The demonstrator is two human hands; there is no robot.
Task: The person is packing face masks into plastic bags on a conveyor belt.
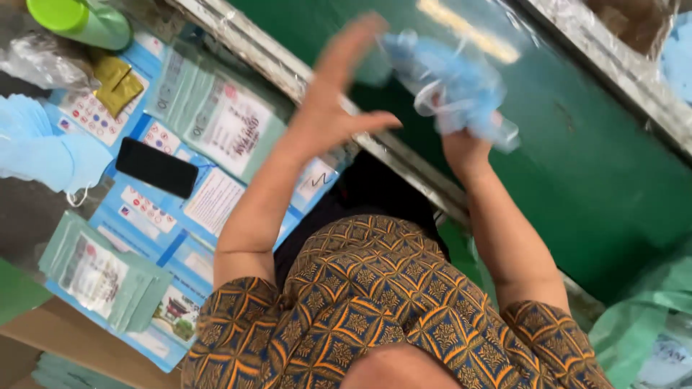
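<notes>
Over a green table (598, 180), the right hand (465, 148) clamps its grip on a bunch of blue face masks (450, 83) in clear wrap, while the left hand (335, 101) hovers beside, fingers spread. Loosely bunched, the masks could slip free and scatter.

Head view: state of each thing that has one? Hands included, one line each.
Left hand: open, fingers spread, raised, holding nothing.
Right hand: shut on bundle of blue face masks, blurred.
Black phone: lying flat, screen dark.
Green bottle: cap on, lying tilted.
Stack of green pouches: flat, piled.
Loose blue masks: heaped at the left edge.
</notes>
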